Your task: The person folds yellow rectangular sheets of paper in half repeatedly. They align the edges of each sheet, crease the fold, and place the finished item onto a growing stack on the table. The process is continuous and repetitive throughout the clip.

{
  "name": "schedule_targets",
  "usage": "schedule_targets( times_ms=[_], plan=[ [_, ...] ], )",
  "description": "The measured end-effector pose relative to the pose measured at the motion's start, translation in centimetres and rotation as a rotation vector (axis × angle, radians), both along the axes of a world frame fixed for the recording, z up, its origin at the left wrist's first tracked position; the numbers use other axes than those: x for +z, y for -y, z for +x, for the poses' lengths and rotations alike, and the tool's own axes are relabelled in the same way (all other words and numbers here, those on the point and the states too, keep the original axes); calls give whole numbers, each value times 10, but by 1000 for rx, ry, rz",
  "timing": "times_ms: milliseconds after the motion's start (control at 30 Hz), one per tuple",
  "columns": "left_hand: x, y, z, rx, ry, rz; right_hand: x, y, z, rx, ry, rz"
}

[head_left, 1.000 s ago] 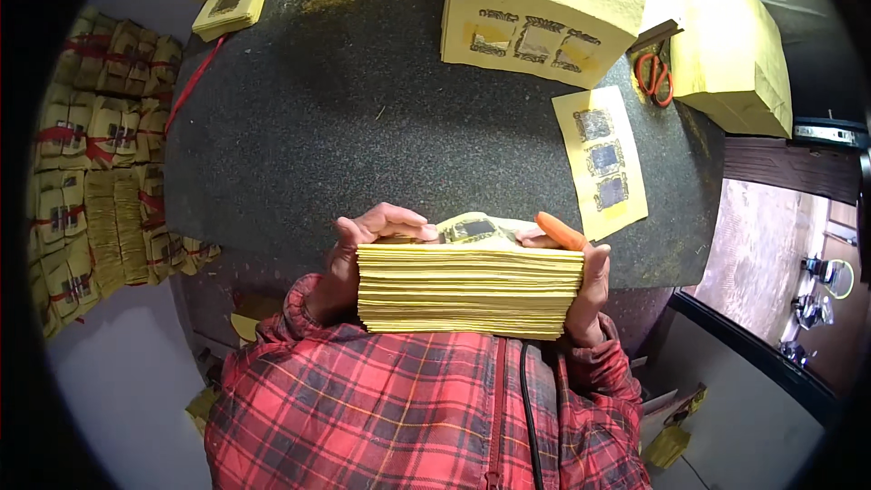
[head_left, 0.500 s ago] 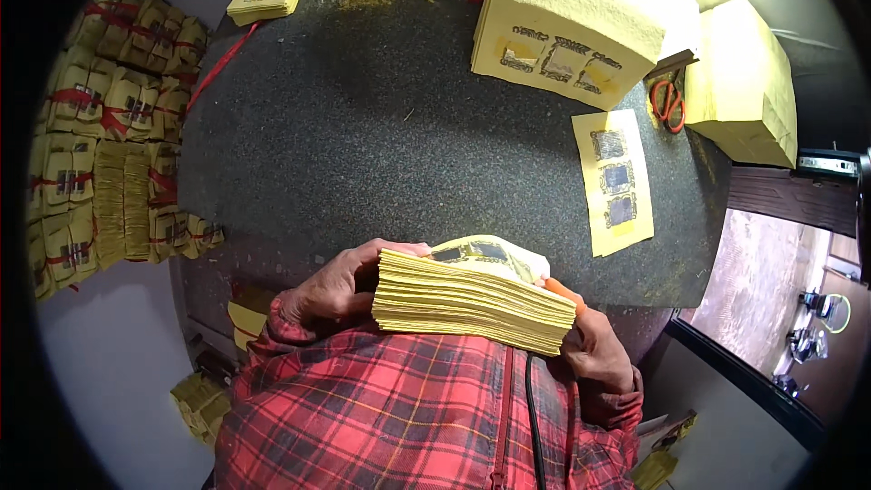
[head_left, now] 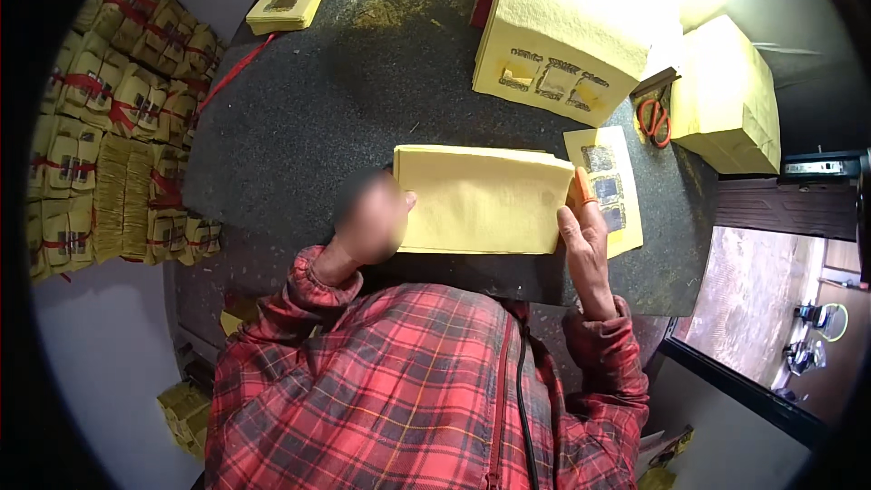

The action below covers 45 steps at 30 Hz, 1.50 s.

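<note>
A stack of yellow paper sheets (head_left: 485,204) is between my hands over the dark table, its plain face toward me. My left hand (head_left: 374,218) is at the stack's left edge; it is mostly blurred, but a thumb tip shows on the paper. My right hand (head_left: 585,236) grips the right edge, thumb on the near face, with an orange cover (head_left: 582,186) on one finger. Just beyond that hand lies a yellow printed strip (head_left: 603,177) with three dark framed patches, partly hidden by the hand.
A tall pile of yellow printed sheets (head_left: 562,27) stands at the back, with red-handled scissors (head_left: 653,122) and another yellow stack (head_left: 726,100) to its right. Smaller yellow stacks (head_left: 286,4) sit back left. Bundles tied in red (head_left: 127,100) line the left wall.
Both hands have carried the stack away from my body and over the table. Its plain face now shows instead of the layered edges. The view has shifted slightly.
</note>
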<state>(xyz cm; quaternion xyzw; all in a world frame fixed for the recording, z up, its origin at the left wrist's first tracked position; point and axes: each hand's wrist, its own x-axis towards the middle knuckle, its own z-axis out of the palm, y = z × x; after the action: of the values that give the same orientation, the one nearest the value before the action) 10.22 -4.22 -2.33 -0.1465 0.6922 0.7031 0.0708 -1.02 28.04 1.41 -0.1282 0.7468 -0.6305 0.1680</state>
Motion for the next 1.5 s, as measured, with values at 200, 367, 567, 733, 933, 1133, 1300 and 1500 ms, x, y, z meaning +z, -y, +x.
schedule_targets(
  times_ms=[200,367,567,733,933,1133,1300,1500],
  plan=[
    [11,-2,-2,-39,63,-166,-11,15,6,-122,-159,155],
    [13,-5,-3,-95,77,-277,-10,29,10,-40,-255,329],
    [13,-12,-5,-4,18,-410,0,22,19,-89,-555,572],
    [10,-8,-4,-8,78,-468,25,55,24,351,-1003,564],
    [20,-10,-12,-33,86,-507,-15,77,-8,422,-963,540],
    [21,-12,-8,-17,20,-549,-17,57,-16,301,-957,651],
    [61,-19,-17,30,-110,-910,-21,50,-22,261,-969,651],
    [88,-56,-43,-281,-713,-1123,-23,53,-22,270,-986,645]
  ],
)
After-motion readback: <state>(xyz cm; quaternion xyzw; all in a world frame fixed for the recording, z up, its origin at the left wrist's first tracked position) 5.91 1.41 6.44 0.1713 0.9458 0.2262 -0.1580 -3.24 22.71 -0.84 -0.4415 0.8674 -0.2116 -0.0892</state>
